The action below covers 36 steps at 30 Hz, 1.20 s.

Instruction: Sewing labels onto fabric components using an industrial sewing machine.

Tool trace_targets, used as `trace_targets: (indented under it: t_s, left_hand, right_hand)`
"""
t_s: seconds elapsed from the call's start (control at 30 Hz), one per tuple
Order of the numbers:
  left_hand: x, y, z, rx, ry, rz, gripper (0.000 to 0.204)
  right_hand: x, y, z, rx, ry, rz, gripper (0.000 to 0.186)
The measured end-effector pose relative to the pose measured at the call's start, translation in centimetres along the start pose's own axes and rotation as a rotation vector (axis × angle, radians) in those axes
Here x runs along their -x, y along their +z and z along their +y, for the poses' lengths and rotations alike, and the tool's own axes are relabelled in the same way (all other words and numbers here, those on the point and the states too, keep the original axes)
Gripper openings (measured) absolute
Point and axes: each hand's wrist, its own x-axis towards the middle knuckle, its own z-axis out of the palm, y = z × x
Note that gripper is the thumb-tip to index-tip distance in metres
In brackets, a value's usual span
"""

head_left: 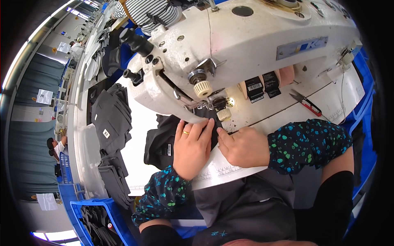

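A white sewing machine (pixel 254 33) spans the upper middle, its presser foot (pixel 209 105) above dark grey fabric (pixel 158 143) with a white label. My left hand (pixel 192 147) lies on that fabric just below the foot, fingers stretched out, a gold ring on one. My right hand (pixel 242 145) is beside it, fingers curled in and pressed on the fabric edge. Black labels (pixel 254 88) and a pink piece (pixel 286 74) lie behind my hands. Black-and-red snips (pixel 307 104) rest to the right.
Stacks of grey pieces (pixel 111 110) line the white table (pixel 137 180) at left. Blue bins (pixel 92 203) hold dark fabric at lower left; another blue tray (pixel 357 119) edges the right. A person in a striped top (pixel 150 14) is beyond the machine; another worker (pixel 61 143) sits far left.
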Motion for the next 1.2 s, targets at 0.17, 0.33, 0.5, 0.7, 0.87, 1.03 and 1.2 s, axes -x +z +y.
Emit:
trace_targets:
  t_s: [0.17, 0.33, 0.5, 0.7, 0.87, 1.03, 1.2]
  left_hand:
    - [0.5, 0.6, -0.4, 0.006, 0.031, 0.025, 0.041]
    - [-0.2, 1.3, -1.6, -0.058, 0.063, 0.044, 0.041]
    - [-2.0, 1.4, -2.8, 0.033, 0.091, 0.148, 0.022]
    - [-3.0, 2.0, -4.5, -0.018, -0.005, 0.081, 0.017]
    - [-3.7, 2.8, -6.0, -0.006, -0.019, 0.086, 0.011]
    - [-3.8, 3.1, -6.2, -0.005, 0.055, 0.155, 0.011]
    - [-3.8, 3.0, -6.0, -0.029, 0.062, 0.171, 0.012]
  right_hand:
    - [0.1, 0.4, -0.1, 0.019, -0.016, 0.024, 0.021]
    - [-0.1, 1.0, 0.4, 0.058, 0.011, 0.034, 0.022]
    - [-0.8, 1.8, 1.8, 0.042, 0.025, 0.052, 0.023]
    - [-1.3, 1.8, 2.7, 0.123, 0.069, -0.063, 0.029]
    - [-1.3, 1.8, 3.0, 0.063, 0.053, -0.040, 0.031]
    - [-1.4, 1.8, 2.9, 0.024, 0.069, -0.039, 0.024]
    - [-1.4, 1.7, 2.8, -0.021, 0.086, -0.026, 0.017]
